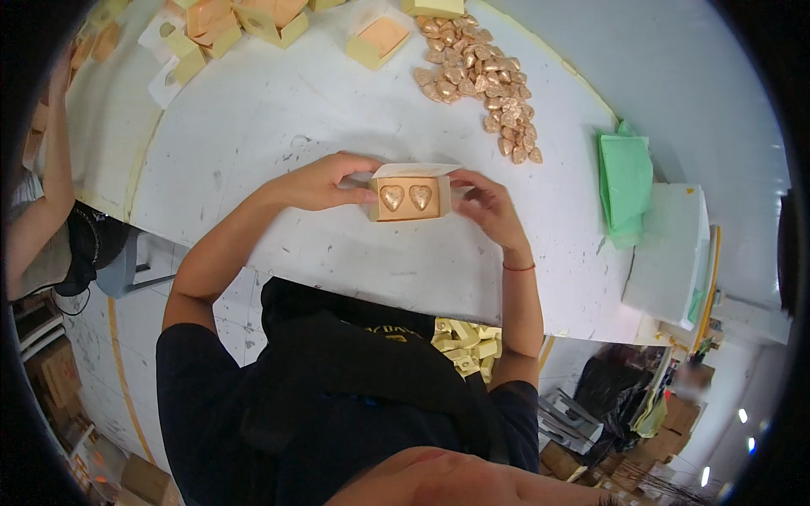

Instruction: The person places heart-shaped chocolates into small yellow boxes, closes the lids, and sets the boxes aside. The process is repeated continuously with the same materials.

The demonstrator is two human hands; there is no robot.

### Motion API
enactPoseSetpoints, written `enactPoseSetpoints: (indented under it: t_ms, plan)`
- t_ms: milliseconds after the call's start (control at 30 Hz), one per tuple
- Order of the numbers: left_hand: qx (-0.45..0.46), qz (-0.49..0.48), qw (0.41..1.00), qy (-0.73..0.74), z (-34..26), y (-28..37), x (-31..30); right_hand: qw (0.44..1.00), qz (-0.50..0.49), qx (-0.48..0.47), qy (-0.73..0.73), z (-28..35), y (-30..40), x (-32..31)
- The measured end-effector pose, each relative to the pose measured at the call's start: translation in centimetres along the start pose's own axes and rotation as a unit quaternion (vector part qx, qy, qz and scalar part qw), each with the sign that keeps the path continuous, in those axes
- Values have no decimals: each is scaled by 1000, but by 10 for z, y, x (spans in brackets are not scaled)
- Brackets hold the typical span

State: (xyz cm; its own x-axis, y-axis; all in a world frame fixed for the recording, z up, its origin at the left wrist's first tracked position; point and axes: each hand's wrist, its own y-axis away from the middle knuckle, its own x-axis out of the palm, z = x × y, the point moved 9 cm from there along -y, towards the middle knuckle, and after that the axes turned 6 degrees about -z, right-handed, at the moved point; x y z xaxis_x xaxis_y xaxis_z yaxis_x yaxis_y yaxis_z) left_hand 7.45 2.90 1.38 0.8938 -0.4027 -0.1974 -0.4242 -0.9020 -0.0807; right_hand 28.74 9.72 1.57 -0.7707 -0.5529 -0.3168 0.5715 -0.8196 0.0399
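A small pale-yellow cardboard box (407,214) sits before me with its lid (414,169) raised at the back. Two gold-foil hearts, one on the left (392,198) and one on the right (420,197), lie side by side in its peach-coloured insert. My left hand (316,183) grips the box's left end, thumb in front and fingers behind. At the other end, my right hand (490,205) has its fingers apart beside the upright side flap (445,195). It is slightly blurred, and whether a fingertip touches the flap is unclear.
Loose gold-foil hearts (481,76) form a long pile on the white table (285,246). Open yellow boxes (278,25) stand at the far left, another box (378,47) at the back. Green sheets (623,183) lie right. More yellow boxes (465,345) sit below the table edge. Another person's arm (57,145) is at left.
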Motion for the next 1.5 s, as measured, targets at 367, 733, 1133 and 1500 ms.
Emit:
enactPoseSetpoints:
  t_ms: [367,733,1133,1500]
  plan:
    - [-79,-147,986,-16,20,-7,6,990,49,-6,-129,13,14,61]
    - [49,-191,979,54,18,-2,7,979,-40,-197,24,56,31,77]
    - [60,-193,979,-1,13,2,8,991,-41,-125,-38,36,36,79]
    - [82,-49,984,-153,-13,19,7,963,-132,-229,58,37,45,81]
